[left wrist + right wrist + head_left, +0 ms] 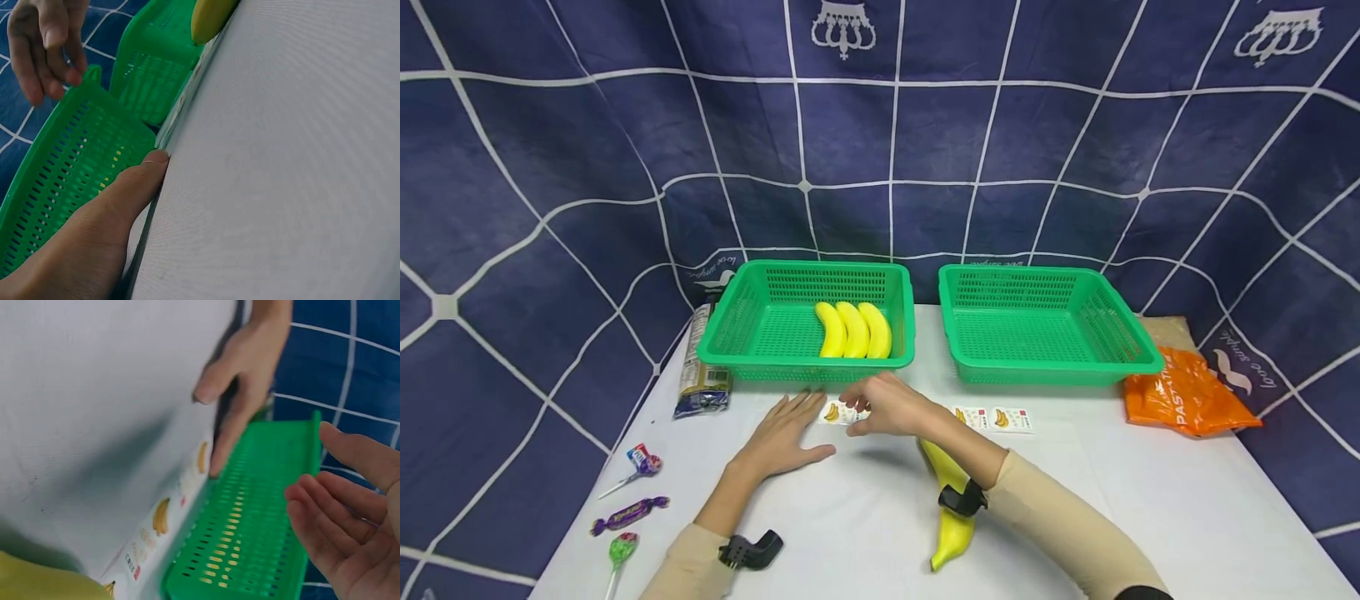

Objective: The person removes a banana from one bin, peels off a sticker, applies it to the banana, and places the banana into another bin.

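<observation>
My left hand (784, 437) lies flat on the white table (850, 533), its fingertips touching a small banana picture card (833, 412). Just right of it my right hand (880, 406) hovers over the same card with relaxed fingers and an empty palm (350, 531). A loose yellow banana (952, 517) lies on the table under my right forearm. Behind the hands, the left green basket (752, 321) holds three bananas (853, 330). In the right wrist view, a row of banana cards (161, 516) runs along that basket's front wall (250, 519).
A second green basket (1045, 321) stands empty at the right. Two more banana cards (992, 418) lie before it. An orange bag (1187, 400) sits far right, a dark packet (702, 371) far left. Wrapped candies and lollipops (628, 512) lie near the left edge.
</observation>
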`<state>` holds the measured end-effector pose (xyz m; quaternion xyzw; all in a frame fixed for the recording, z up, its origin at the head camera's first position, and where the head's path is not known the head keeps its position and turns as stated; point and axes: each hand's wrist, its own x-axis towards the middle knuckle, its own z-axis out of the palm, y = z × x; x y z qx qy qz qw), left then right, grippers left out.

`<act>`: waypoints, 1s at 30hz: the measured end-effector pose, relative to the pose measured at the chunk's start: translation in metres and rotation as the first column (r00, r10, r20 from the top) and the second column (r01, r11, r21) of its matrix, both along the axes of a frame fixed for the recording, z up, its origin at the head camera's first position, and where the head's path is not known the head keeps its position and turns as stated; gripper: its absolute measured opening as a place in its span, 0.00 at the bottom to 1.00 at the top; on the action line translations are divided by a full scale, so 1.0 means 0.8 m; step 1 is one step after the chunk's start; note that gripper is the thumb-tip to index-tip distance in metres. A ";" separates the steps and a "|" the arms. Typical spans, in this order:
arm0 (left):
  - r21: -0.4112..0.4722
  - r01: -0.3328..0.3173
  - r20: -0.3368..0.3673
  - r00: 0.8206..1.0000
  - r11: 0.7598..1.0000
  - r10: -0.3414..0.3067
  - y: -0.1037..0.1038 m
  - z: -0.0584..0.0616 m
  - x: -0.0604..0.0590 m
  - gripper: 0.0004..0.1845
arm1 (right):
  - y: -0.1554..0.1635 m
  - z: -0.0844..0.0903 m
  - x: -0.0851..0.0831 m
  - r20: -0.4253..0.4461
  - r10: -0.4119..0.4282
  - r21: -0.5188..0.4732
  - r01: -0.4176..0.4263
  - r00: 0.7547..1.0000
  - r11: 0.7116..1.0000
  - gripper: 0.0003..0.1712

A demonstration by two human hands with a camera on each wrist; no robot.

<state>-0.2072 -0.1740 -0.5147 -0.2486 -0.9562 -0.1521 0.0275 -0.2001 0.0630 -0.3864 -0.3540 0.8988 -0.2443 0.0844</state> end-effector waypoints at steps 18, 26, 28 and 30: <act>0.000 -0.007 0.025 1.000 1.000 0.007 0.001 0.003 0.001 0.51 | -0.048 -0.043 -0.045 -0.052 0.001 0.198 0.009 0.999 0.980 0.25; -0.011 -0.014 0.026 1.000 1.000 0.014 0.002 0.000 0.000 0.51 | -0.058 -0.061 -0.055 -0.057 -0.059 0.225 0.071 0.997 0.972 0.23; -0.010 -0.014 0.025 1.000 1.000 0.015 0.001 0.001 0.001 0.51 | -0.059 -0.066 -0.057 -0.054 -0.066 0.237 0.077 0.996 0.968 0.22; 0.002 -0.010 0.023 1.000 1.000 0.010 0.002 0.001 0.001 0.51 | -0.061 -0.070 -0.059 -0.050 -0.069 0.248 0.079 0.996 0.966 0.20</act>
